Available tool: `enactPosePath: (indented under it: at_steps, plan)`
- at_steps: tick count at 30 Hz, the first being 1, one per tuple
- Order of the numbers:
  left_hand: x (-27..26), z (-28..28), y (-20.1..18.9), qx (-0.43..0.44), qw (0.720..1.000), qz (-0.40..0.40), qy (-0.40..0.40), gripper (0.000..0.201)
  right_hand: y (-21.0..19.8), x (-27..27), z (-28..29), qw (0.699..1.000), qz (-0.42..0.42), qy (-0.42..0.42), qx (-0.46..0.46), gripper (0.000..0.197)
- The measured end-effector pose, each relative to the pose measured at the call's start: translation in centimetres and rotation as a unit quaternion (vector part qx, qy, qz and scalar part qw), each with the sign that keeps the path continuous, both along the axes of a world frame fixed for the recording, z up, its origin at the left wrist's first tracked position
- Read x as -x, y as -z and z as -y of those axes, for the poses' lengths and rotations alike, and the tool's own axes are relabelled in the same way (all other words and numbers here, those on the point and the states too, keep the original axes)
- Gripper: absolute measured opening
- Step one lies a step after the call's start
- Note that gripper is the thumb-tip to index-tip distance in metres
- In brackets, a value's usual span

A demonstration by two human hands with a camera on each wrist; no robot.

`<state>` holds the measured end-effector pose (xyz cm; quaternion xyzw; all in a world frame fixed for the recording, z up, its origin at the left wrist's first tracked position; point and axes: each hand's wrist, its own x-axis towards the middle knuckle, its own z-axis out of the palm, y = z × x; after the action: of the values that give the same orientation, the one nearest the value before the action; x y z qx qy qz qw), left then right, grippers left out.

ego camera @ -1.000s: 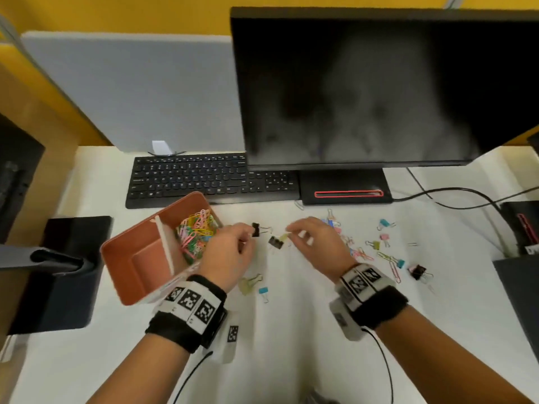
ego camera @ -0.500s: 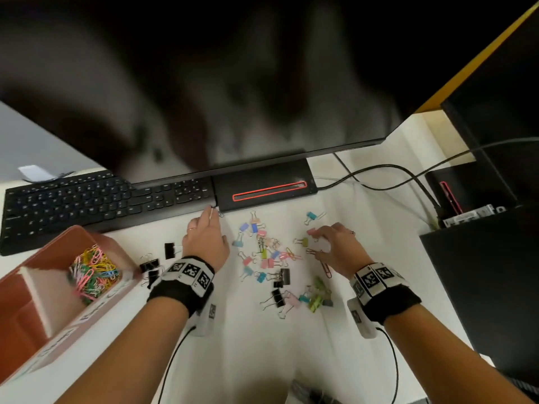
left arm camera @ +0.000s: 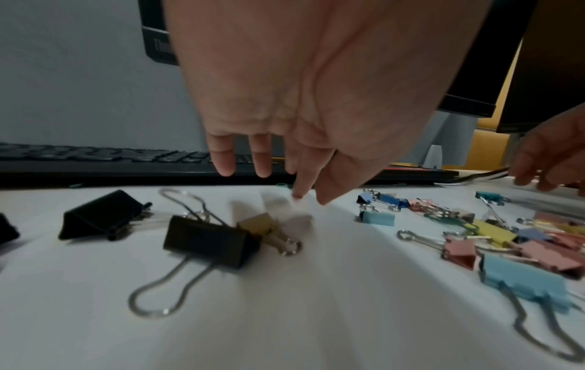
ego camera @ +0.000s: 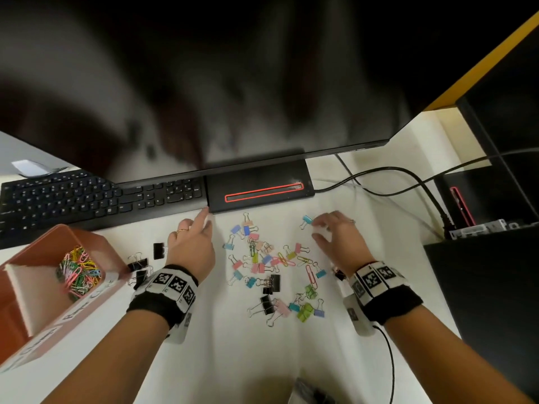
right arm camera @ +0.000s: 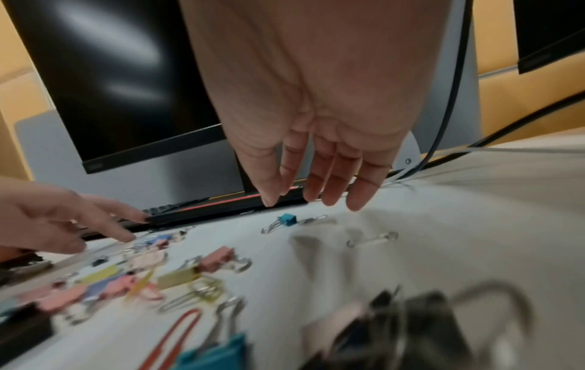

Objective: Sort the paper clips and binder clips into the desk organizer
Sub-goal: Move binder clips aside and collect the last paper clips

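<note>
An orange desk organizer (ego camera: pixel 96 243) stands at the left, and one compartment holds coloured paper clips (ego camera: pixel 78 272). A mix of coloured binder clips and paper clips (ego camera: pixel 268 263) lies scattered on the white desk between my hands. My left hand (ego camera: pixel 201 223) is open with fingers stretched toward the corner of the monitor base (ego camera: pixel 259 182); it holds nothing (left arm camera: pixel 285 185). Black binder clips (ego camera: pixel 137 263) (left arm camera: pixel 209 240) lie just left of it. My right hand (ego camera: pixel 319 231) (right arm camera: pixel 313 200) is open, its fingertips next to a teal binder clip (ego camera: pixel 307 220) (right arm camera: pixel 288 219).
A black keyboard (ego camera: pixel 87 199) runs along the back left, and the monitor (ego camera: pixel 233 83) overhangs the desk. Cables (ego camera: pixel 408 176) trail to a black box (ego camera: pixel 481 287) at the right. Bare white desk (ego camera: pixel 233 360) lies in front of the clips.
The head view swung right and down from the organizer onto the clip pile. Both hands let go of the clips they held and moved forward, the right one toward the teal clip.
</note>
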<state>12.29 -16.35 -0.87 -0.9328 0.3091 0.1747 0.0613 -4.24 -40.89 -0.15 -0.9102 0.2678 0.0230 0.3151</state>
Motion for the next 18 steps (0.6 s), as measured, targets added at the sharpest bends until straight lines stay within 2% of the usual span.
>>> enactPosePath:
  at_steps: [5,9,11,14,18]
  plan:
    - [-0.7,0.2,-0.6,0.031,0.997,-0.065,-0.026,0.059,1.1,-1.3,1.7,0.998,-0.052,-0.040,0.025,0.032]
    - [-1.1,-0.1,-0.7,0.055,0.996,-0.069,-0.014,0.045,1.3,-0.9,1.4,0.997,-0.048,-0.051,0.036,0.029]
    - [-1.1,-0.3,-0.9,0.093,0.991,-0.073,-0.061,0.040,1.4,-0.7,1.2,0.997,-0.049,-0.044,0.040,0.028]
    - [-1.3,-0.3,-1.1,0.127,0.980,-0.094,-0.122,0.051,1.7,-0.5,1.1,0.998,-0.045,-0.033,0.042,0.018]
    - [-2.2,0.1,-1.0,0.094,0.985,-0.102,-0.100,0.060,1.6,-0.7,1.2,0.997,-0.068,-0.022,0.030,0.011]
